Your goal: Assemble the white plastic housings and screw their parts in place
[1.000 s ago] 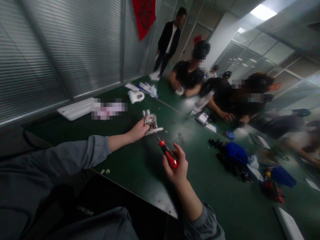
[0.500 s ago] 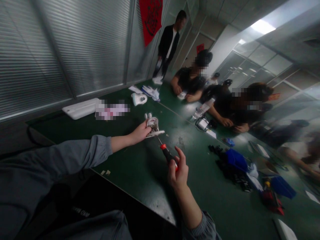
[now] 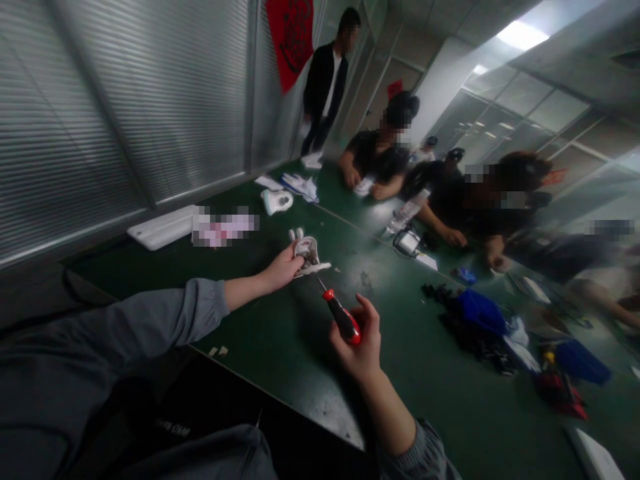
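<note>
My left hand (image 3: 281, 272) grips a white plastic housing (image 3: 309, 248) that is open on one side, with two small round white pieces (image 3: 296, 234) sticking out by the fingers. Inside it some darker parts show, too small to name. My right hand (image 3: 361, 343) holds a screwdriver (image 3: 343, 317) with a red and black handle. The handle lies between thumb and fingers, and the index finger is stretched forward. Its thin shaft points up and left to the lower edge of the housing; whether the tip sits in a screw I cannot tell.
On the green table (image 3: 280, 347) are a white moulded part (image 3: 277, 201), gloves (image 3: 300, 187), a long white case (image 3: 163, 228), blue bins (image 3: 480, 312) and a red-and-black item (image 3: 560, 393). Co-workers (image 3: 377, 157) sit across the table; another person (image 3: 325, 87) stands behind.
My right thumb has shifted off the screwdriver handle to its left side, baring more of the handle. The left hand and the housing stay nearly still. The view has shifted slightly.
</note>
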`<action>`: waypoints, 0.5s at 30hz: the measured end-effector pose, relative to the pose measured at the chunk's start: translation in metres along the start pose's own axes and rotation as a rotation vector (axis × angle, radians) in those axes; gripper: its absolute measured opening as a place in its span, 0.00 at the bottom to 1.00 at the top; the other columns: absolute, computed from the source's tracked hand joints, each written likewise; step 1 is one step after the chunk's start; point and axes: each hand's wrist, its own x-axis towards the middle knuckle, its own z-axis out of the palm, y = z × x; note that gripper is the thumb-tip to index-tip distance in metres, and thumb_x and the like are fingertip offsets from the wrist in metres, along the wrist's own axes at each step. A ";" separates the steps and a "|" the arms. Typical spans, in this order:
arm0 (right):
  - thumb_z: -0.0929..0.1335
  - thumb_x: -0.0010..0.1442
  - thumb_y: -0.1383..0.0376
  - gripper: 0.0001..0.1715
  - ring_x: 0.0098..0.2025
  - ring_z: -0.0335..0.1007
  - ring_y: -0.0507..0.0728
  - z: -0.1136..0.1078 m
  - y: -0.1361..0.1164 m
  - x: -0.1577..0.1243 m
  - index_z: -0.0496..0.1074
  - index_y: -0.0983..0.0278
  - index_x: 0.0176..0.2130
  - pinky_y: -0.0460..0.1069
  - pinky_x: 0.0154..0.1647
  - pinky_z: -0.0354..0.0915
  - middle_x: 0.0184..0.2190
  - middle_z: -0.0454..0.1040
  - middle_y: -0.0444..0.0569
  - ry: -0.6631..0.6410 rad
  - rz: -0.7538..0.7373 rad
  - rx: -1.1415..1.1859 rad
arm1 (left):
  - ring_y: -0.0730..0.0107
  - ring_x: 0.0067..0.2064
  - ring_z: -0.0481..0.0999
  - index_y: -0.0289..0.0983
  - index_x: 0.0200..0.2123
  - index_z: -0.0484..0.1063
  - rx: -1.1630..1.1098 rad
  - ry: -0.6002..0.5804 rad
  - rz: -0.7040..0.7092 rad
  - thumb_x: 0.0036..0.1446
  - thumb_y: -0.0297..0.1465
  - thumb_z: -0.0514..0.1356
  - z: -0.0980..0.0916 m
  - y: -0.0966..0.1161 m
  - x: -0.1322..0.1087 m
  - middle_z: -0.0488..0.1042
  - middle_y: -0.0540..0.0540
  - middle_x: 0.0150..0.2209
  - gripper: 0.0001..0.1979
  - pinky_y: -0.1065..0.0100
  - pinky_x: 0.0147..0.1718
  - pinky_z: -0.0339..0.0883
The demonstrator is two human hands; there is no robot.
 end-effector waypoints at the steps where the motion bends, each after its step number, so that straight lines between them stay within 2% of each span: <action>1: 0.70 0.58 0.62 0.38 0.29 0.69 0.51 0.000 0.001 0.000 0.55 0.61 0.63 0.47 0.31 0.69 0.36 0.69 0.46 0.000 -0.022 -0.007 | 0.60 0.49 0.75 0.35 0.54 0.67 0.005 -0.004 0.003 0.57 0.26 0.53 0.000 0.000 0.000 0.75 0.42 0.47 0.21 0.53 0.56 0.65; 4: 0.67 0.61 0.61 0.36 0.29 0.70 0.53 -0.004 0.001 0.002 0.54 0.63 0.64 0.48 0.31 0.69 0.36 0.71 0.47 -0.074 -0.045 -0.020 | 0.61 0.51 0.74 0.35 0.54 0.67 0.025 0.007 0.015 0.57 0.26 0.54 0.001 0.002 0.001 0.74 0.42 0.49 0.21 0.54 0.58 0.64; 6: 0.62 0.65 0.61 0.32 0.23 0.65 0.52 -0.008 0.000 0.002 0.53 0.64 0.65 0.48 0.27 0.66 0.28 0.69 0.43 -0.116 -0.038 -0.026 | 0.60 0.52 0.74 0.35 0.54 0.67 0.030 0.021 -0.001 0.56 0.27 0.54 0.001 0.003 0.001 0.74 0.42 0.50 0.21 0.55 0.58 0.64; 8: 0.62 0.65 0.62 0.31 0.21 0.63 0.51 -0.010 -0.002 0.002 0.53 0.63 0.64 0.46 0.25 0.64 0.26 0.67 0.40 -0.109 -0.013 -0.030 | 0.59 0.51 0.75 0.36 0.54 0.66 0.026 0.021 -0.042 0.57 0.27 0.54 0.002 0.003 0.001 0.75 0.42 0.49 0.21 0.56 0.56 0.66; 10: 0.66 0.61 0.62 0.35 0.24 0.67 0.51 -0.011 -0.003 0.003 0.52 0.62 0.64 0.46 0.27 0.66 0.30 0.70 0.43 -0.080 -0.022 -0.021 | 0.59 0.50 0.76 0.37 0.55 0.65 0.030 0.008 -0.070 0.58 0.29 0.54 0.002 0.002 0.000 0.76 0.43 0.48 0.21 0.55 0.55 0.68; 13: 0.69 0.58 0.61 0.38 0.35 0.73 0.54 -0.013 -0.004 0.004 0.55 0.61 0.63 0.48 0.35 0.69 0.39 0.74 0.49 -0.076 -0.061 -0.033 | 0.59 0.53 0.75 0.38 0.55 0.65 0.073 -0.029 -0.044 0.59 0.30 0.55 0.000 0.000 0.000 0.75 0.43 0.50 0.19 0.55 0.56 0.67; 15: 0.67 0.61 0.59 0.36 0.33 0.73 0.54 -0.015 -0.004 0.005 0.54 0.62 0.64 0.48 0.34 0.68 0.37 0.75 0.48 -0.112 -0.082 -0.026 | 0.60 0.54 0.75 0.38 0.55 0.65 0.105 -0.041 -0.022 0.60 0.30 0.54 -0.001 -0.001 0.000 0.75 0.43 0.51 0.19 0.55 0.57 0.66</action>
